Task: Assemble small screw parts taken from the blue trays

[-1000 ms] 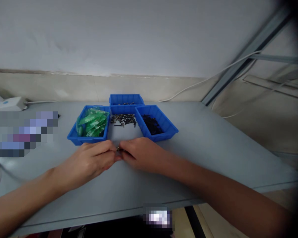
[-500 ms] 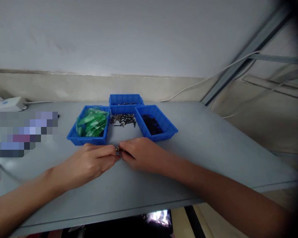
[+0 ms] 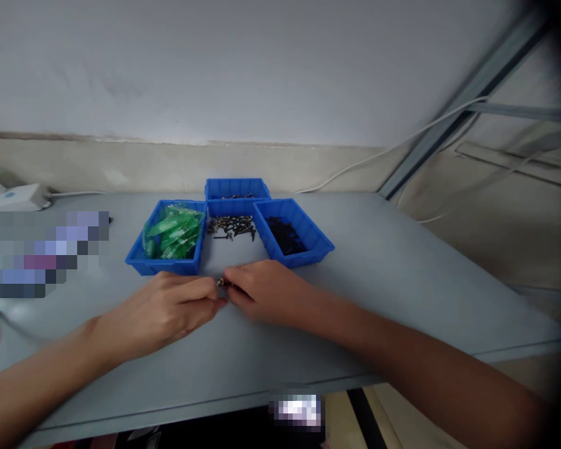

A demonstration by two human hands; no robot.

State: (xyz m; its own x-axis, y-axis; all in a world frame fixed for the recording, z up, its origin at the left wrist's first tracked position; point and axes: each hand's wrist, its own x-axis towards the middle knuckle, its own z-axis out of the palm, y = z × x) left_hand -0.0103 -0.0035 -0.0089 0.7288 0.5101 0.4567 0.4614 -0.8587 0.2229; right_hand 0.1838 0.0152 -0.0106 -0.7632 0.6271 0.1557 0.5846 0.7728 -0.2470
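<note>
My left hand (image 3: pixel 175 305) and my right hand (image 3: pixel 268 292) meet above the table just in front of the blue bins, both with fingers pinched. Between the fingertips shows a small metal screw (image 3: pixel 221 282), its shiny end at the left fingers and a darker part running into the right ones. Most of it is hidden by the fingers. Beyond the hands lies a loose pile of dark screws with shiny metal ends (image 3: pixel 234 226). The left blue bin (image 3: pixel 166 267) holds green plastic bags (image 3: pixel 177 229). In the right blue bin (image 3: pixel 315 242) are black small parts (image 3: pixel 285 237).
A third blue bin (image 3: pixel 237 186) with small metal parts stands behind the pile, near the wall. A white power strip (image 3: pixel 25 196) sits at the far left. At the right rises a metal frame post (image 3: pixel 442 118) with a white cable.
Almost nothing differs. Both hands keep their pinch on the small screw in the same place, with only a slight shift of the fingers.
</note>
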